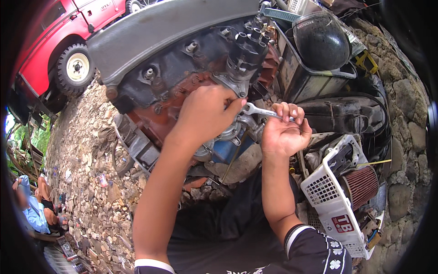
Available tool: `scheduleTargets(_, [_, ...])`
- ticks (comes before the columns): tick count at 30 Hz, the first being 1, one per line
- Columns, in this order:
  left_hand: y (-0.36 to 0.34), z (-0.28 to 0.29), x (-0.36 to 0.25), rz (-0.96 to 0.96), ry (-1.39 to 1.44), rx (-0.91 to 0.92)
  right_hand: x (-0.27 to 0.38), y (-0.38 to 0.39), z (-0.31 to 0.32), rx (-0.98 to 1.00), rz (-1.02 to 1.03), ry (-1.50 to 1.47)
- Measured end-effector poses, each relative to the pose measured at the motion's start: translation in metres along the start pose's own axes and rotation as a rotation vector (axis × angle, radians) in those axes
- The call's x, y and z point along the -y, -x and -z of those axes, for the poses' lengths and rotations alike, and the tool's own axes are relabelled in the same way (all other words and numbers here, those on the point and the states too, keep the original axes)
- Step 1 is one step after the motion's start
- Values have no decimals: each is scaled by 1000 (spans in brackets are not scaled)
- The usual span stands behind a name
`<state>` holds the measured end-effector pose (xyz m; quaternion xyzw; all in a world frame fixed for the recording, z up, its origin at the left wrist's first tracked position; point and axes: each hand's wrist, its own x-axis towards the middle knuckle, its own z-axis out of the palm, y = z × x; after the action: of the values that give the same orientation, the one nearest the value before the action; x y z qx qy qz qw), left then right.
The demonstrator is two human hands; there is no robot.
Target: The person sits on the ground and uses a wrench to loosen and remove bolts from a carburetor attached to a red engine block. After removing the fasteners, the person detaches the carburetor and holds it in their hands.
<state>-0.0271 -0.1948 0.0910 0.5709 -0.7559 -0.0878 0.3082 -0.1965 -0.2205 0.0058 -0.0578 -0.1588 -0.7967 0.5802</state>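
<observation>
In front of me is an engine with a rust-red block [157, 121] and a long grey cover [169, 34] along its top. A black distributor [246, 57] stands upright at its right end. My left hand [203, 114] is closed at the distributor's metal base, thumb and fingers bent together; whatever sits between the fingertips is hidden. In my right hand [285, 137], palm up, the fingers are wrapped round a silver wrench [263, 111]. The wrench's open end points left and lies close to my left thumb, below the distributor. A round metal part [230, 132] shows beneath my hands.
At the right stand a bin with a black helmet [321, 41] on it, a black case-like part [340, 114] and a white plastic crate [321, 189] holding a ribbed filter [361, 186]. Stony ground [91, 160] lies left, with a red vehicle [102, 16] and a seated person [34, 212].
</observation>
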Motion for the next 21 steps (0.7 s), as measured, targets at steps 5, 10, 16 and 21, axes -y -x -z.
scheduleTargets(5, [-1, -17, 15, -87, 78, -19, 13, -7, 43, 160, -154, -12])
scheduleTargets(10, [-3, -19, 20, -64, 191, 50, 9, -17, 61, -317, 28, 166])
scheduleTargets(16, [-6, -17, 16, -11, 207, 96, 3, -27, 89, -489, 2, 291])
scheduleTargets(21, [-3, -14, 15, -6, 235, 92, -4, -23, 78, -276, 6, 1024])
